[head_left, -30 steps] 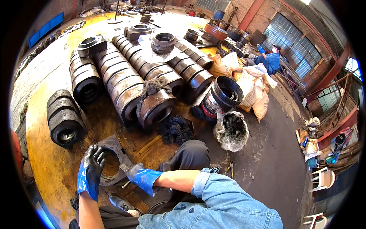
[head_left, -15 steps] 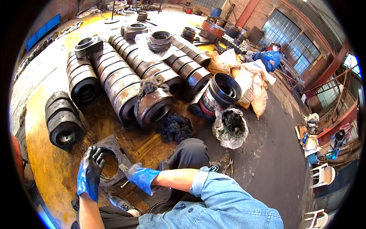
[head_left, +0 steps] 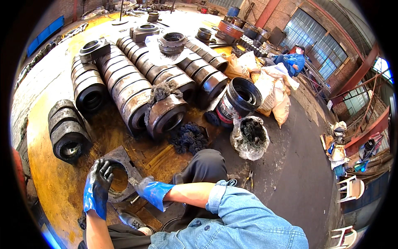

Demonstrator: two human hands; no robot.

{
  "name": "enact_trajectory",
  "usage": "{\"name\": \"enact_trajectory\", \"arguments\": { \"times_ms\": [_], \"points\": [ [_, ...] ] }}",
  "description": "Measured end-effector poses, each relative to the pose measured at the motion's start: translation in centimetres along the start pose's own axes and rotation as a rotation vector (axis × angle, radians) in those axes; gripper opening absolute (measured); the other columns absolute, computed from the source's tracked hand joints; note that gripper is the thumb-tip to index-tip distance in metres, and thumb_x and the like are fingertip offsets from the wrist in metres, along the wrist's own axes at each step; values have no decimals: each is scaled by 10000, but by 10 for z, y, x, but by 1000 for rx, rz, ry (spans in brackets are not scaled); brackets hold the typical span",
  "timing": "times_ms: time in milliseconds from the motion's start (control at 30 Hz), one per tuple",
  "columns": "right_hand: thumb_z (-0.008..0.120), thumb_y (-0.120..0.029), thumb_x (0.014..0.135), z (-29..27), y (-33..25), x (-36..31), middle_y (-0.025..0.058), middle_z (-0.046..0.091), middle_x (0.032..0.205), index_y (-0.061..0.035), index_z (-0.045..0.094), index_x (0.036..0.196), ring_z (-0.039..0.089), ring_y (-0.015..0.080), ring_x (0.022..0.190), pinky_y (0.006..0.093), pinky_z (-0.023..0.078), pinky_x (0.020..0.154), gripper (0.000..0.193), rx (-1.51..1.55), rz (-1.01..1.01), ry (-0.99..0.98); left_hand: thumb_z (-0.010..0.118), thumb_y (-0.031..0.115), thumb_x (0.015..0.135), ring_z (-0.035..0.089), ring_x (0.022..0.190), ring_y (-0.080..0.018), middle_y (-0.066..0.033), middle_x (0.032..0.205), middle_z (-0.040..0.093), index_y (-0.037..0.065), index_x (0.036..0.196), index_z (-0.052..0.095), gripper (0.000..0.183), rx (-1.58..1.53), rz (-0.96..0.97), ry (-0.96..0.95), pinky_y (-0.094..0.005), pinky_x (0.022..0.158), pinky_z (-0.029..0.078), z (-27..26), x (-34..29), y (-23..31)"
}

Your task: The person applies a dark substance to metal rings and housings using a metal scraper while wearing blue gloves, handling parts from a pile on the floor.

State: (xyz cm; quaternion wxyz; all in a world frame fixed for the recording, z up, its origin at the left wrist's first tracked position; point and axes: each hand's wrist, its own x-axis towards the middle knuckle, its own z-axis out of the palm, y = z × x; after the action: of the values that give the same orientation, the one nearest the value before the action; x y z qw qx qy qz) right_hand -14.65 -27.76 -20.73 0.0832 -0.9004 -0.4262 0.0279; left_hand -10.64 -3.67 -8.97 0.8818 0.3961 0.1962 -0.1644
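Note:
A dark square metal block with a large round hole [head_left: 121,154] lies on the stained floor in front of me. My left hand [head_left: 98,182], in a blue glove blackened over the fingers, rests at the block's left side with its fingers apart, holding nothing. At the block's right edge, my right hand [head_left: 152,191], also gloved in blue, is closed on a small hand tool [head_left: 132,181]. Only the tool's flat, pale tip shows by the hole; the glove hides most of it. Below that hand a short metal rod end sticks out; I cannot tell whether it belongs to the tool.
Rows of heavy metal rings [head_left: 126,83] lie beyond the block. Dark rags [head_left: 190,138] sit near my knee. A black bucket [head_left: 237,101], a plastic-lined container of dark material [head_left: 250,138], sacks [head_left: 267,93] and pliers [head_left: 250,179] are to the right. Another person [head_left: 290,61] sits farther back.
Both hands and the block keep nearly the same places. The whole view has shifted very slightly.

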Motion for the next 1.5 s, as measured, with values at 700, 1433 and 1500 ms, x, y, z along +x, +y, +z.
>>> {"name": "enact_trajectory", "arguments": {
  "times_ms": [700,1433,1500],
  "points": [
    [626,-180,808,0,3,-2,193,692,775,44,682,1003,681,346,670,451,479,538,302,33,-14,61,469,375,1046,512,1266,-251,-124,1445,512,85,1457,416,506,11,9,-5,-391,1079,363,-2,0,-2],
    [616,-186,821,-20,2,-6,178,702,802,102,593,1191,694,326,702,437,469,535,469,23,-63,10,462,367,1049,564,1152,-215,-93,1365,576,94,1406,469,450,-5,15,58,-366,1006,408,11,-6,-2],
    [624,-192,818,-11,2,-4,178,705,815,105,591,1198,695,323,708,436,469,537,483,-10,-72,-25,464,370,1048,566,1149,-215,-93,1364,576,89,1407,467,455,-8,18,42,-366,1008,408,10,-5,-3]
  ]
}}
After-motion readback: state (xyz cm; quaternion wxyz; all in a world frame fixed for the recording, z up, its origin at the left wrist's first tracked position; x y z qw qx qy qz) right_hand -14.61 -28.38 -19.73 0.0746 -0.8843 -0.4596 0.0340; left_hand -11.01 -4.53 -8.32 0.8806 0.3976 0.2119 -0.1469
